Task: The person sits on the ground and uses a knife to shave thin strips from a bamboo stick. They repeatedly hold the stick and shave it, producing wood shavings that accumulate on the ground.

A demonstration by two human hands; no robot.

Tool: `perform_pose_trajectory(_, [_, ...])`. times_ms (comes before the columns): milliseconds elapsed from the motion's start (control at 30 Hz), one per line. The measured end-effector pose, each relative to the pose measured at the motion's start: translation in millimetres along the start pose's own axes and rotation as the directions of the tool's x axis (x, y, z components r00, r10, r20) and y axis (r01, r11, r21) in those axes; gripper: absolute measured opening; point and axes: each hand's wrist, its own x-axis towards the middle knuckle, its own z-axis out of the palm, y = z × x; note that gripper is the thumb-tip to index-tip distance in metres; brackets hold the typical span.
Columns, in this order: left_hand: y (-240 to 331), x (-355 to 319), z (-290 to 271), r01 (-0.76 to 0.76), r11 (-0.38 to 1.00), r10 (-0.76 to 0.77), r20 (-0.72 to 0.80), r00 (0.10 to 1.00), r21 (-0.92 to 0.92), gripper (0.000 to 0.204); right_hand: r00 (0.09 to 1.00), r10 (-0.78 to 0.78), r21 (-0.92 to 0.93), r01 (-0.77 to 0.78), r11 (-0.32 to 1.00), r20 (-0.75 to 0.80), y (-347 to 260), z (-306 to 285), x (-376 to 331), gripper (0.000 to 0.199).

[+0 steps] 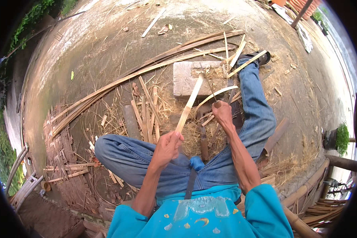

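Observation:
My left hand (169, 143) is closed around the near end of a pale, flat bamboo strip (190, 103). The strip's far end rests on a stone block (182, 81). My right hand (222, 113) grips a thin, dark, rod-like tool (213, 91). This tool slants up and left to the strip's far end on the block; whether it is a blade is too small to tell. A curved pale strip (217, 95) lies just beyond my right fist. Between my legs lies a tool with a brown wooden handle (204, 144).
Long bamboo strips (146, 68) stretch across the ground to the left of the block. Short bamboo pieces (146, 119) and shavings (192, 137) litter the ground by my legs. A flat grey piece (131, 121) lies near my left knee. Bamboo poles (301, 222) are at the lower right.

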Motion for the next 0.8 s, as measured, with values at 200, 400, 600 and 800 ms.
perform_pose_trajectory(200, [-14,10,-11,-0.041,0.994,0.028,-0.133,0.991,-0.1,0.035,0.972,-0.159,0.105,0.142,0.984,0.175,-31,-18,-29,0.016])
perform_pose_trajectory(400, [-5,-13,-12,0.036,0.999,-0.035,-0.048,0.998,0.03,0.036,0.982,-0.067,-0.02,0.072,0.997,0.179,-16,7,-42,0.017])
perform_pose_trajectory(600, [-29,-24,-10,-0.112,0.779,0.227,-0.112,0.967,0.617,0.037,0.924,0.28,0.546,-0.38,0.746,0.26,-5,-23,13,0.043])
perform_pose_trajectory(800, [-30,-1,4,-0.333,0.55,0.558,-0.041,0.829,0.766,0.028,0.961,0.217,0.845,-0.257,0.469,0.171,-39,-39,12,0.046])
